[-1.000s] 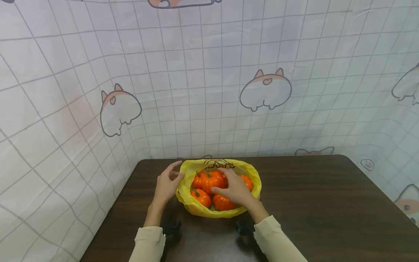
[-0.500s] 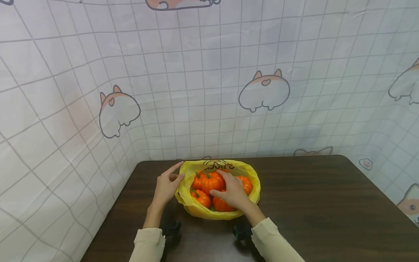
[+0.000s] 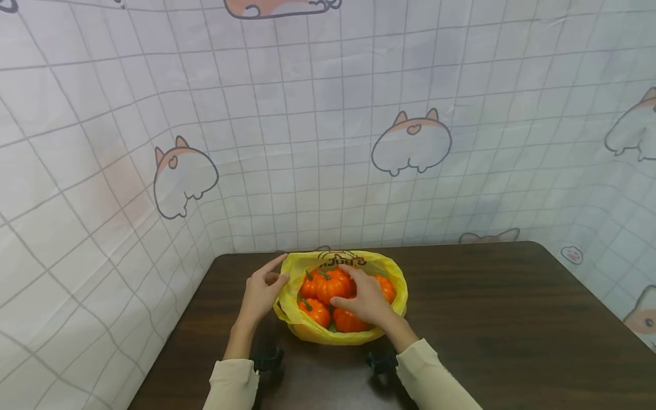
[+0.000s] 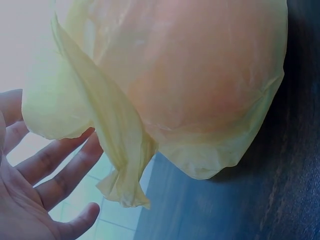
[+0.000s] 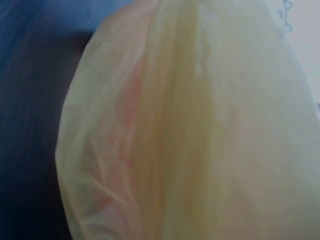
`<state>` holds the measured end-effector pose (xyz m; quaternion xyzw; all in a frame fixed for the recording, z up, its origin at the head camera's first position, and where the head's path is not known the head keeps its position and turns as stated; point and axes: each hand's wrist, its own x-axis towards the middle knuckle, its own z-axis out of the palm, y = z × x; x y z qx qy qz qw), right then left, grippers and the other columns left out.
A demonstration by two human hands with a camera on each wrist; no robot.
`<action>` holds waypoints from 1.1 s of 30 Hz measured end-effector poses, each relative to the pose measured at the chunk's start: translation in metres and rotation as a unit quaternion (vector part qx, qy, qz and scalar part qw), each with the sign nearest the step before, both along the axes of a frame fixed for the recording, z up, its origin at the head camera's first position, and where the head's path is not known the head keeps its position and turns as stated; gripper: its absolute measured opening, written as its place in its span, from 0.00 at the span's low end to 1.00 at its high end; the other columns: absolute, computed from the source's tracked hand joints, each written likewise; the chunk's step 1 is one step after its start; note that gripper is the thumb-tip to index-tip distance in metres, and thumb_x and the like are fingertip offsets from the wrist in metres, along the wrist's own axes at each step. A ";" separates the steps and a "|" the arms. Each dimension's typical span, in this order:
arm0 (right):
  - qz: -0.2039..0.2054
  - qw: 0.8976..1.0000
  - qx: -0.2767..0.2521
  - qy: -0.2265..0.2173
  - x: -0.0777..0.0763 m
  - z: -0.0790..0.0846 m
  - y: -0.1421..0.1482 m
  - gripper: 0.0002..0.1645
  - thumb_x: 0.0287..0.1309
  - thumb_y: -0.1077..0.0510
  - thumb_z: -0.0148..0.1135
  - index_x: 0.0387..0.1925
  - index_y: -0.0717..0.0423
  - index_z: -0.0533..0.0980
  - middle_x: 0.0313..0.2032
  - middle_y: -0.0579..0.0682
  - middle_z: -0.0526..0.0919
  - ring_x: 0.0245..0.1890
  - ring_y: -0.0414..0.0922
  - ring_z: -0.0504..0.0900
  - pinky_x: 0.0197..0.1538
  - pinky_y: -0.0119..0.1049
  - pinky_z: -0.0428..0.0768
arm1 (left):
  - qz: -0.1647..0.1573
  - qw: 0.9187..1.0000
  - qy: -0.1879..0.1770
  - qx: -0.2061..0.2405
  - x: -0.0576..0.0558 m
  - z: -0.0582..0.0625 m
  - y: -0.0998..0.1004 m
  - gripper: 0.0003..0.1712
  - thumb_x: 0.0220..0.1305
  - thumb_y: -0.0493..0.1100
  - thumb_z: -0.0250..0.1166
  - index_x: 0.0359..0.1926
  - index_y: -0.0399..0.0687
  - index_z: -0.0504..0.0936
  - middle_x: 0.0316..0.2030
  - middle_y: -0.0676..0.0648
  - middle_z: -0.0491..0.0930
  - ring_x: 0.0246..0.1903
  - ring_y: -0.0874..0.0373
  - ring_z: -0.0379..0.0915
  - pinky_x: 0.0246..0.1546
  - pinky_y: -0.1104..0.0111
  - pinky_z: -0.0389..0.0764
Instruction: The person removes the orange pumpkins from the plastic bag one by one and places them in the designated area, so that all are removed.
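Observation:
A yellow plastic bag (image 3: 338, 337) stands on the table with its mouth spread wide, holding several small orange pumpkins (image 3: 314, 312) with green stems. My left hand (image 3: 260, 293) is at the bag's left rim, fingers extended and thumb apart. In the left wrist view, those fingertips reach behind a loose twisted flap (image 4: 117, 130) of the bag. My right hand (image 3: 368, 297) reaches over the near right rim into the mouth, thumb and fingers spread around the right side of a pumpkin (image 3: 330, 286). In the right wrist view, the bag's side (image 5: 195, 125) hides that hand.
The dark wooden table (image 3: 502, 319) extends to the right of the bag. A white gridded cloth (image 3: 328, 142) with cartoon animals hangs behind the table and along both sides. Dark wrist devices (image 3: 269, 359) sit under both forearms.
The head view has shifted slightly. My right hand dips a little among the pumpkins and comes back to nearly the same place; the left hand stays at the rim.

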<state>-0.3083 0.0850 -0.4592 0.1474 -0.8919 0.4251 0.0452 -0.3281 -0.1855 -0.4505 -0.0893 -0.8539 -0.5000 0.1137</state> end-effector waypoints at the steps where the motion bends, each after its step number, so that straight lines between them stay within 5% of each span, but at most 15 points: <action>1: 0.003 1.000 -0.004 0.000 0.000 0.001 0.001 0.48 0.57 0.45 0.76 0.75 0.47 0.66 0.71 0.53 0.72 0.70 0.60 0.70 0.71 0.64 0.66 | 0.000 1.000 -0.002 0.000 0.000 0.000 0.000 0.27 0.71 0.47 0.65 0.70 0.65 0.76 0.42 0.42 0.90 0.38 0.53 0.85 0.37 0.66 0.82; 23: 0.083 0.995 -0.058 0.011 -0.001 0.026 0.025 0.43 0.59 0.52 0.74 0.74 0.51 0.67 0.71 0.53 0.71 0.64 0.59 0.77 0.63 0.56 0.79 | -0.016 1.000 -0.022 0.007 -0.001 0.002 -0.005 0.27 0.71 0.44 0.66 0.69 0.64 0.77 0.45 0.39 0.89 0.44 0.48 0.86 0.41 0.60 0.86; 33: 0.060 0.995 -0.074 -0.003 -0.001 0.036 0.043 0.43 0.58 0.51 0.75 0.73 0.46 0.67 0.71 0.56 0.70 0.65 0.62 0.76 0.61 0.57 0.81 | -0.016 1.000 -0.021 0.007 0.000 0.002 -0.003 0.27 0.71 0.44 0.66 0.69 0.63 0.77 0.45 0.39 0.89 0.44 0.48 0.85 0.42 0.59 0.86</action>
